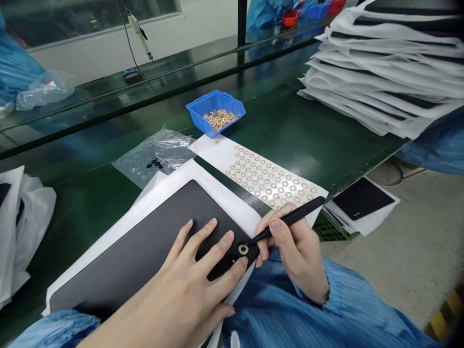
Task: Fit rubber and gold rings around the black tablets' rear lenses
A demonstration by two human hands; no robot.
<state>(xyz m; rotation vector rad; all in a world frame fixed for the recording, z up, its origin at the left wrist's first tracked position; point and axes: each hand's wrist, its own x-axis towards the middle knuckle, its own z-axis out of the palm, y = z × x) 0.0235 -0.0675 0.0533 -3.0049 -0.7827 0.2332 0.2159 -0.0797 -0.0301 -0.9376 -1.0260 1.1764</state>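
My left hand (195, 275) lies flat with spread fingers on a dark grey panel (145, 246) that rests in a white sleeve at the bench's near edge. Black tweezers (290, 220) are pinched in my right hand (293, 246), and their tip holds a small gold ring (243, 249) at the panel's right corner, beside a dark round opening (232, 259). Just beyond lies a white sheet (224, 154) covered with several rows of gold rings.
A blue bin (212, 104) of loose rings sits behind the sheet. A clear plastic bag (159, 154) with black washers lies to the left. A tall stack of sleeved panels (384, 67) fills the right. More panels rest in a crate (358, 200) below the bench edge.
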